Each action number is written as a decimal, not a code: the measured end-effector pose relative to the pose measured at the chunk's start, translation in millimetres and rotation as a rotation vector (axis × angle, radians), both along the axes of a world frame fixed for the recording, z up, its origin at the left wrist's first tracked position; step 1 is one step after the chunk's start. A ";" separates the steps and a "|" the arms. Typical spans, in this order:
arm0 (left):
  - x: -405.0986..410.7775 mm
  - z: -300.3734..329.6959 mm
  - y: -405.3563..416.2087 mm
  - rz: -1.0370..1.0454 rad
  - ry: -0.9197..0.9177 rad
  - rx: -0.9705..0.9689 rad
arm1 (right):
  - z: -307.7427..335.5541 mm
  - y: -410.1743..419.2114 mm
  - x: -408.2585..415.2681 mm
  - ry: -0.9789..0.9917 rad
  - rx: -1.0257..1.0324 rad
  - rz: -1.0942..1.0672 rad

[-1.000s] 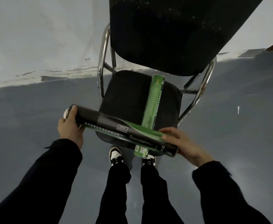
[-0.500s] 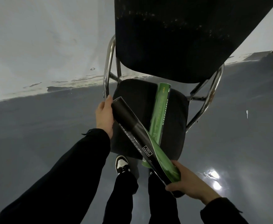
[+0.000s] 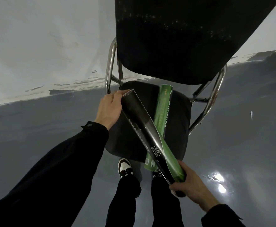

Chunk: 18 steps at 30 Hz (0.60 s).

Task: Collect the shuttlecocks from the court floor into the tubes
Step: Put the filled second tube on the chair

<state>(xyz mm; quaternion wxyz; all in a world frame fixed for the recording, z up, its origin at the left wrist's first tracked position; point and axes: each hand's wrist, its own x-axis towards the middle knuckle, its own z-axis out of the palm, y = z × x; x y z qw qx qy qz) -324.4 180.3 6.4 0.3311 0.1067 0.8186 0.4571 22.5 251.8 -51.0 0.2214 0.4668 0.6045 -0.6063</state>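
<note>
I hold a long black-and-green shuttlecock tube [image 3: 143,128] slantwise over a chair seat. My left hand [image 3: 109,110] grips its far black end at the seat's back left. My right hand [image 3: 189,185] grips its near green end below the seat's front edge. A second, green tube [image 3: 162,112] lies lengthwise on the seat, partly under the held tube. No shuttlecock shows clearly; a small white speck [image 3: 251,115] lies on the floor at the right.
The black padded chair [image 3: 181,122] with a chrome frame stands straight ahead, its backrest filling the top of the view. Grey glossy floor surrounds it, with a white wall base behind. My legs and shoes [image 3: 125,167] are under the seat's front edge.
The held tube swung from lying across the seat front to a steep slant. My left hand moved up and right to the seat's back; my right hand dropped toward me.
</note>
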 end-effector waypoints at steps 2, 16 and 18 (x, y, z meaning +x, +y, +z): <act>2.8 2.3 -2.4 -0.016 0.009 -0.004 | 2.2 -0.1 0.3 -0.008 -0.001 -0.009; 9.4 -4.7 -15.5 0.458 -0.451 0.200 | -10.4 -25.1 -3.4 -0.019 0.083 -0.013; 6.8 -8.9 -17.1 0.510 -0.495 0.227 | -13.8 -23.8 -4.4 -0.001 0.127 0.007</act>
